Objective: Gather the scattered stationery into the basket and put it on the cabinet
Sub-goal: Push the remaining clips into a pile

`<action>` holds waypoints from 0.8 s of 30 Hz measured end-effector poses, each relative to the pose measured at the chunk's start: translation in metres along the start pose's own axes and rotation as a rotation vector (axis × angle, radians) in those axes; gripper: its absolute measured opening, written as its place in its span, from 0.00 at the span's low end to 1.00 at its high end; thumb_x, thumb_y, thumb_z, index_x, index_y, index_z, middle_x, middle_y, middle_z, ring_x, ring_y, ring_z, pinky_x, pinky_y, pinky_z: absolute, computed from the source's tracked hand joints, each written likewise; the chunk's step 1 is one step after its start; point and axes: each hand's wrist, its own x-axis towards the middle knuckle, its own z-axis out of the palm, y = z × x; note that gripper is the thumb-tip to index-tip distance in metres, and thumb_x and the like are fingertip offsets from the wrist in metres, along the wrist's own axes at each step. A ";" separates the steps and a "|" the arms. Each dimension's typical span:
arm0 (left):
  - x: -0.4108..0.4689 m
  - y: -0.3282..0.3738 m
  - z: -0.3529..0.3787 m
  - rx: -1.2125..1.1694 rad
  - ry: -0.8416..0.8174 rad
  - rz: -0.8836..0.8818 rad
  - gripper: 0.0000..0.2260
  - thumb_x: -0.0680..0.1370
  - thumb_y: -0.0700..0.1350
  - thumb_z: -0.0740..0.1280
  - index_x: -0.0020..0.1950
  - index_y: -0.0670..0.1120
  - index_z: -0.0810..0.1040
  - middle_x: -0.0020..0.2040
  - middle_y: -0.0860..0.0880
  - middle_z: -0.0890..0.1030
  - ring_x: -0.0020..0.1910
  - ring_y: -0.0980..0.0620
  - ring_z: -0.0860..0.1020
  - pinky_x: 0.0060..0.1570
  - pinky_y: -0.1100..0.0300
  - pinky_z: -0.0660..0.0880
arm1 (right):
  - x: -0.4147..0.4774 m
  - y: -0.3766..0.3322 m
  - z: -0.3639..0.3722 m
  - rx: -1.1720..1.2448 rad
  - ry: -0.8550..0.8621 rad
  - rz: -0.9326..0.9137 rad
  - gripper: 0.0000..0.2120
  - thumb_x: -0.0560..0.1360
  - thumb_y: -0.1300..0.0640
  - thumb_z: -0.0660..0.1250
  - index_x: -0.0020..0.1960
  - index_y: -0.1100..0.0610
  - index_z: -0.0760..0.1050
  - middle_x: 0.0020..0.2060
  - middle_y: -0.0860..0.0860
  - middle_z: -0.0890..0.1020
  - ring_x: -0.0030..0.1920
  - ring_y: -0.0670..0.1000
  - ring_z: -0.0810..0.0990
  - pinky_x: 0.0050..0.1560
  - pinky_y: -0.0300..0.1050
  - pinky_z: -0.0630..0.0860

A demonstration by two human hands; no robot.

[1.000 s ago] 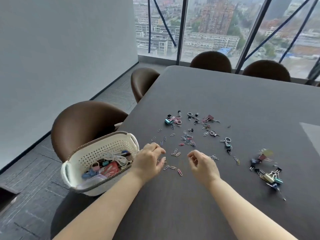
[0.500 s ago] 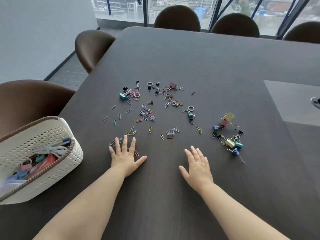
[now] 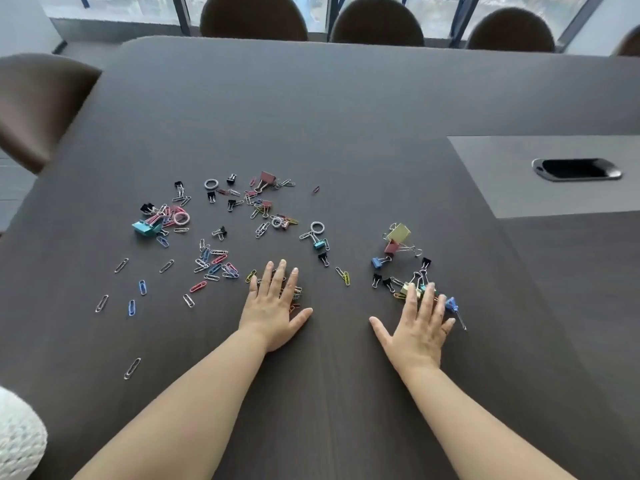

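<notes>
Coloured paper clips [image 3: 214, 263], binder clips and metal rings lie scattered over the dark table [image 3: 346, 109]. A teal binder clip [image 3: 145, 227] lies at the left of the scatter, and a yellow and a red one [image 3: 396, 239] at the right. My left hand [image 3: 275, 308] lies flat, fingers spread, partly covering a few paper clips. My right hand [image 3: 420, 323] lies flat with its fingertips on a cluster of binder clips [image 3: 412, 285]. Only a corner of the white perforated basket [image 3: 19, 441] shows at the bottom left. Neither hand holds anything.
Brown chairs stand along the far edge [image 3: 377, 20] and at the left [image 3: 38, 102]. A grey inset panel with a black cable slot [image 3: 576, 169] sits at the table's right. Windows run behind the chairs.
Both hands have slid right and forward, staying flat: the left now covers paper clips, the right reaches the binder clip cluster. The view shifted right, so the basket is almost out of frame.
</notes>
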 end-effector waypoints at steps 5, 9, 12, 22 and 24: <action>0.035 0.005 -0.007 0.011 0.026 0.035 0.38 0.70 0.69 0.36 0.74 0.51 0.35 0.76 0.49 0.36 0.73 0.47 0.33 0.71 0.46 0.37 | 0.043 0.012 0.000 -0.010 0.098 0.035 0.44 0.68 0.36 0.65 0.74 0.58 0.53 0.74 0.62 0.53 0.72 0.68 0.51 0.66 0.71 0.52; 0.053 0.008 -0.011 0.004 0.035 0.012 0.35 0.74 0.68 0.45 0.74 0.53 0.34 0.75 0.50 0.34 0.72 0.45 0.31 0.70 0.43 0.37 | 0.073 0.015 0.000 -0.037 0.025 0.054 0.42 0.72 0.32 0.53 0.75 0.53 0.43 0.76 0.57 0.45 0.74 0.63 0.43 0.70 0.65 0.38; 0.067 0.013 -0.011 0.018 0.056 0.031 0.38 0.67 0.71 0.37 0.72 0.56 0.32 0.76 0.51 0.36 0.73 0.45 0.32 0.70 0.43 0.37 | 0.083 -0.002 0.005 0.002 0.039 -0.083 0.40 0.69 0.31 0.45 0.75 0.52 0.49 0.75 0.56 0.52 0.74 0.59 0.50 0.72 0.61 0.45; 0.085 0.027 -0.016 0.057 0.092 0.151 0.41 0.63 0.74 0.39 0.70 0.56 0.30 0.76 0.50 0.36 0.71 0.48 0.29 0.69 0.43 0.36 | 0.098 -0.009 -0.002 0.157 0.275 -0.282 0.47 0.61 0.30 0.65 0.71 0.50 0.52 0.73 0.54 0.55 0.72 0.59 0.52 0.70 0.60 0.43; 0.092 0.030 -0.018 0.071 0.082 0.196 0.42 0.62 0.76 0.40 0.68 0.57 0.29 0.76 0.50 0.35 0.70 0.47 0.27 0.68 0.40 0.36 | 0.113 -0.002 -0.010 0.091 0.112 -0.188 0.55 0.58 0.26 0.65 0.73 0.43 0.38 0.75 0.54 0.43 0.73 0.61 0.40 0.67 0.67 0.36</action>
